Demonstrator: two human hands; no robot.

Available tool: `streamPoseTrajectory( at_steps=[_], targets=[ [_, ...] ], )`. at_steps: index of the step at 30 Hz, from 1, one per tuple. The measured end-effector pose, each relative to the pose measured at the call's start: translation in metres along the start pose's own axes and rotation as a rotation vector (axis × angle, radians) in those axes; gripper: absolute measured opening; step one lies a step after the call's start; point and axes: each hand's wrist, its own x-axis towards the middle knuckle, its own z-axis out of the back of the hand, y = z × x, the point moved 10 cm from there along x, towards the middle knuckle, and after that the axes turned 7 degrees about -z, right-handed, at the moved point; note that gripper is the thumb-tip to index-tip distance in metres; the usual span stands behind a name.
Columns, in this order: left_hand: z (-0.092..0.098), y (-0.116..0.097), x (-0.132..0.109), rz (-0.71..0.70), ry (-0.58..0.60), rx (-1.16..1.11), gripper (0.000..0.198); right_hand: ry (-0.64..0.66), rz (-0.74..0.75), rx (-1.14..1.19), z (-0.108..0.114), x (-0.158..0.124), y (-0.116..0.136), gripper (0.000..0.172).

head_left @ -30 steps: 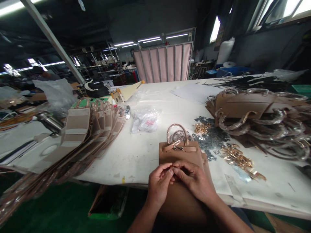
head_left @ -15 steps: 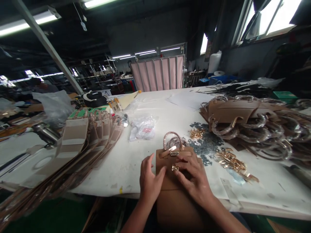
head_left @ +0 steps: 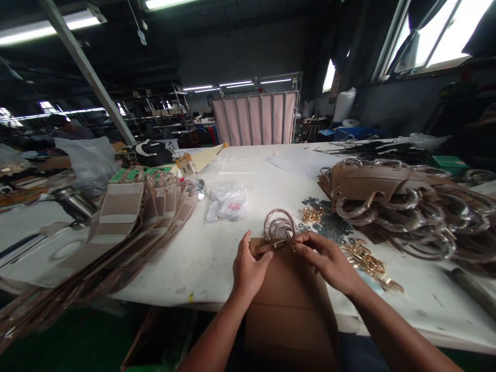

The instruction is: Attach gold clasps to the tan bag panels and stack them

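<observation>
A brown handbag piece [head_left: 290,281] hangs over the table's front edge, its top end raised and tilted. A gold clasp [head_left: 279,244] sits on the narrow strap across its top. My left hand [head_left: 248,271] grips the upper left edge, thumb on the front near the strap. On the other side, my right hand [head_left: 325,258] pinches at the strap's right end beside the clasp; any small part between those fingertips is hidden. Behind the top edge stand plastic-wrapped round handles [head_left: 279,219].
Small gold fittings [head_left: 313,214] lie on dark metal plates [head_left: 335,227], with larger gold pieces [head_left: 364,258] nearer. Brown handbag pieces [head_left: 364,181] are piled at right; beige panels [head_left: 120,206] are stacked at left. A clear plastic bag [head_left: 228,203] lies mid-table. A steel flask [head_left: 73,204] lies far left.
Both hands have closed on the handbag's top edge, which has tipped up. My right hand has moved up and right to the strap end; the small gold fittings at its fingertips no longer show.
</observation>
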Motion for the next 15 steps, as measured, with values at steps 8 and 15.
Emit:
streamPoseTrajectory(
  at_steps=[8,15],
  targets=[
    [-0.006,-0.002,-0.002,0.023,-0.062,-0.212,0.077,0.041,0.148,-0.534,-0.004,-0.002,-0.01,0.019],
    [-0.034,0.005,-0.012,0.328,0.199,-0.748,0.047,0.037,0.215,-0.495,-0.018,0.006,-0.019,0.025]
  ],
)
